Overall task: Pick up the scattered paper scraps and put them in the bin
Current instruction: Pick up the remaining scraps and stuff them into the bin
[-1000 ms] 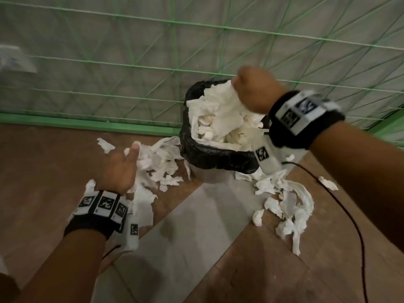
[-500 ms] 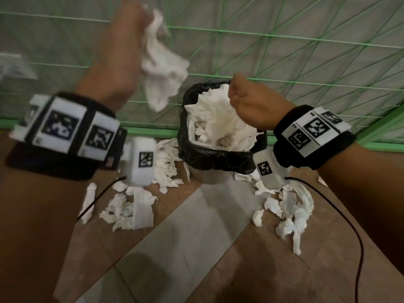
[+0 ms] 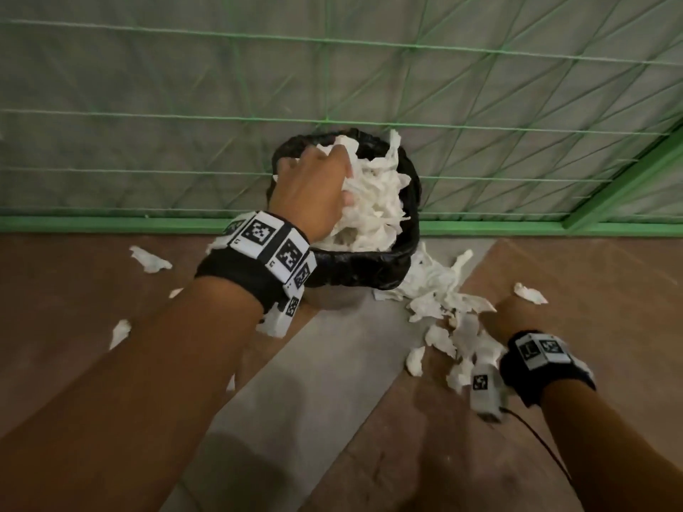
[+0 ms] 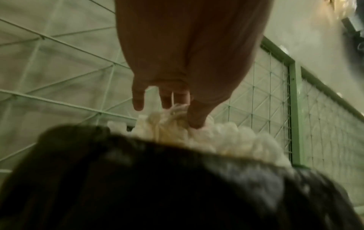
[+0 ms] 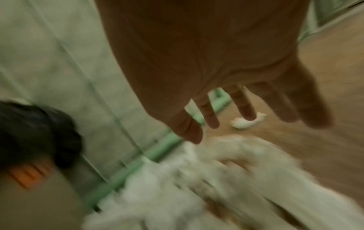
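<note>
A bin lined with a black bag (image 3: 362, 264) stands against the fence, heaped with white paper scraps (image 3: 373, 201). My left hand (image 3: 314, 190) is on top of that heap. In the left wrist view the left hand (image 4: 171, 109) has its fingers hanging fairly straight and its thumb pushed into the paper (image 4: 226, 140) above the bag's rim (image 4: 138, 179). My right hand (image 3: 506, 319) is low at a pile of scraps (image 3: 439, 290) on the floor right of the bin. In the blurred right wrist view the right hand (image 5: 236, 121) has spread fingers over the pile (image 5: 216, 171), holding nothing.
A green-framed net fence (image 3: 332, 225) runs close behind the bin. Loose scraps (image 3: 149, 258) lie on the brown floor to the left, and one scrap (image 3: 530, 293) lies far right. A grey strip (image 3: 295, 382) crosses the floor. A black cable (image 3: 547, 448) trails from my right wrist.
My left hand rose from the floor with a wad of paper and came down onto the bin's heap. My right hand left the bin and dropped to the pile at the right.
</note>
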The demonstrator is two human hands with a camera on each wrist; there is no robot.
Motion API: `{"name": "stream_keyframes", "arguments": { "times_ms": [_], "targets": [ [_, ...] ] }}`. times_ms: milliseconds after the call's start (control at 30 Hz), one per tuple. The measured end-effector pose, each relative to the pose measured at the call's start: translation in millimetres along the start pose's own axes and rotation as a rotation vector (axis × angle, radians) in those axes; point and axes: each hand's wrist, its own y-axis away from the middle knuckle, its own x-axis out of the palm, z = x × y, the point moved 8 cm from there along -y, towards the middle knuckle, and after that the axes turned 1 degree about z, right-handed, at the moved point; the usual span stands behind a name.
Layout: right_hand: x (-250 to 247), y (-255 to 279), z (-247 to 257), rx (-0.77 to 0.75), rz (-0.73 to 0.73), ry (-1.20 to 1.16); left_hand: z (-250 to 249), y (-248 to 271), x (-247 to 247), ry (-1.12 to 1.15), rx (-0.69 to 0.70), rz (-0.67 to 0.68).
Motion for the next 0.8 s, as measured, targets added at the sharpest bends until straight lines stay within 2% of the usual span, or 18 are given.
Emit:
{"name": "stream_keyframes", "arguments": {
  "times_ms": [67, 133, 233, 300, 367, 433, 500, 533, 567, 633, 700, 800],
  "targets": [
    [41.2, 14.6, -23.2, 0.036, 0.127, -0.113, 2.0, -4.0, 7.9, -0.140, -0.013, -0.042],
    [74.2, 28.4, -29.0, -0.006, 0.186, -0.158, 4.3, -8.3, 13.2, -0.163, -0.043, -0.023],
    [93.9, 39.0, -26.6, -0.070, 0.109, 0.010, 9.3, -8.3, 15.3, 0.038, -0.094, 0.081],
    [87.2, 37.4, -25.7, -0.084, 0.042, 0.128, 10.0, -1.5, -0.2, 0.199, -0.126, 0.080],
    [72.7, 37.7, -18.1, -0.098, 0.050, 0.118, 16.0, 7.5, -21.7, 0.397, -0.148, -0.014],
    [54.7, 33.2, -11.8, -0.103, 0.056, 0.114, 38.6, 21.0, -41.4, 0.568, -0.197, -0.194],
    [23.8, 29.9, -4.9, -0.107, 0.037, 0.188, 86.3, 39.6, -49.4, 0.630, -0.351, -0.430],
    [5.5, 30.8, 0.3, -0.103, 0.036, 0.219, 116.5, 53.6, -44.7, 0.609, -0.473, -0.518],
    [-13.5, 32.9, 9.7, -0.127, 0.027, 0.244, 143.4, 67.7, -34.6, 0.570, -0.595, -0.547],
    [-45.7, 37.9, 37.3, -0.248, 0.017, 0.165, 196.5, 103.1, 10.5, 0.455, -0.770, -0.415],
    [-82.2, 52.3, 69.2, -0.345, -0.041, 0.070, 229.9, 145.7, 64.0, 0.342, -0.854, -0.154],
    [-139.9, 81.8, 111.0, -0.414, -0.204, -0.045, 243.4, 197.1, 112.0, -0.029, -0.768, 0.184]
  ]
}}
